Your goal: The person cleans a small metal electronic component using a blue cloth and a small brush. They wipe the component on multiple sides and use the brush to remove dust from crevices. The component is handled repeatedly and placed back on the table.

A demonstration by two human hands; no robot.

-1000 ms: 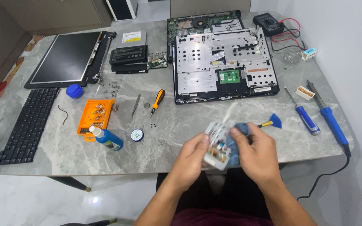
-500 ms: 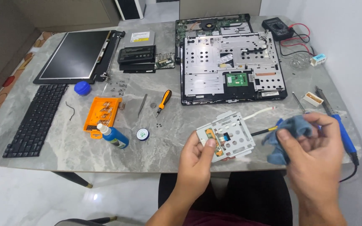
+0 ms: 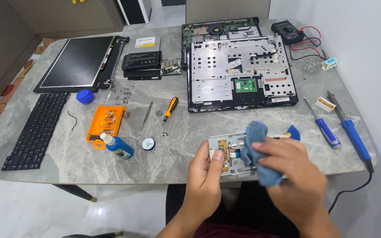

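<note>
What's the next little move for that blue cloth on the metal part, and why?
Probably a short wipe leftward. The right hand presses the cloth on the right side of the plate, while the left hand pinches its left edge; the small orange board near that thumb is uncovered by the cloth.

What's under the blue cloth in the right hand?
The blue cloth, pressed by the right hand, lies on a silver metal plate gripped by the left hand. An orange strip shows at the plate's left; its right part is covered.
</note>
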